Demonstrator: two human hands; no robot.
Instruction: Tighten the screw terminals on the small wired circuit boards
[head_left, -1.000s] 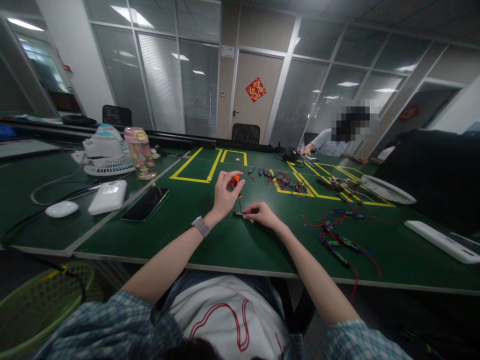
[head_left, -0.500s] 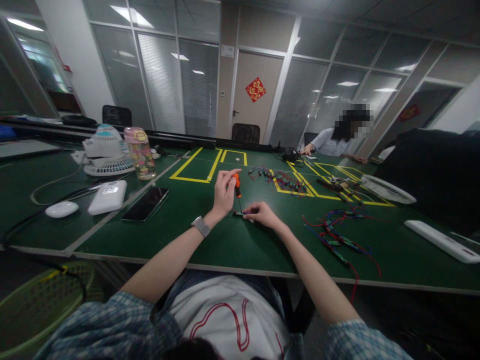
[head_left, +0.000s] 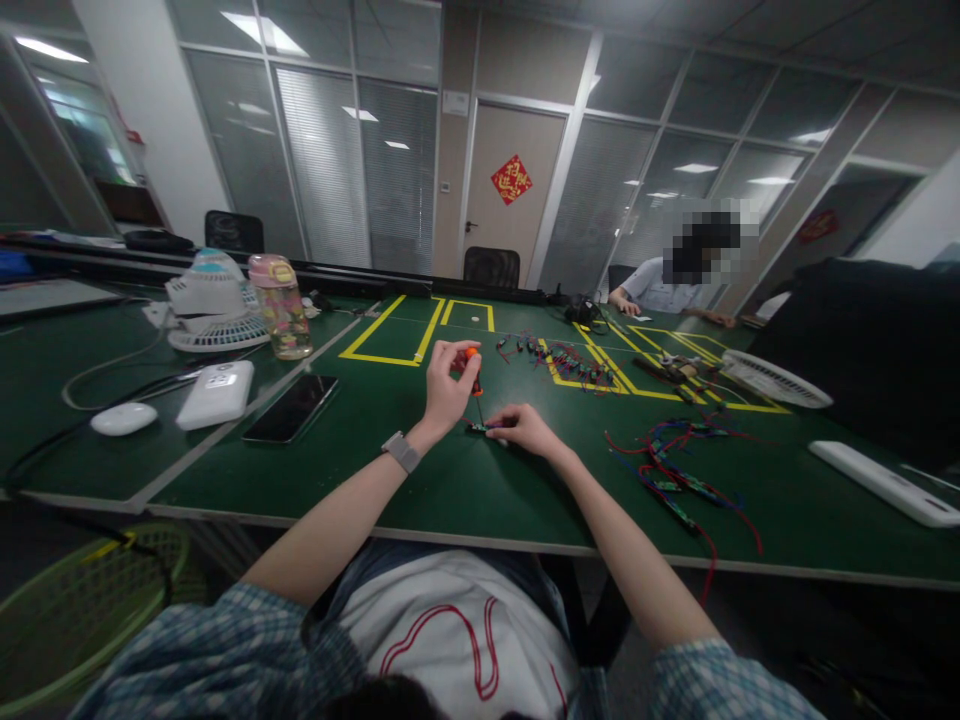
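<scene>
My left hand (head_left: 450, 384) is closed round the orange and black handle of a screwdriver (head_left: 478, 390), which stands upright with its shaft pointing down. The shaft's tip meets a small green circuit board (head_left: 477, 428) on the table. My right hand (head_left: 523, 430) pinches the right end of that board between thumb and fingers, holding it against the tabletop. The fingers partly cover the board, so its details are hard to make out.
To the right lie several circuit boards with red and blue wires (head_left: 667, 470); another wired bunch (head_left: 570, 362) is farther back. On the left are a phone (head_left: 291, 408), a white power bank (head_left: 216, 394), a bottle (head_left: 280, 308) and a fan (head_left: 214, 305). A person (head_left: 660, 285) sits across the table.
My left thumb and fingers have shifted round the screwdriver handle, covering more of it. My right hand and the board have stayed put. The person opposite has moved their head and arm slightly.
</scene>
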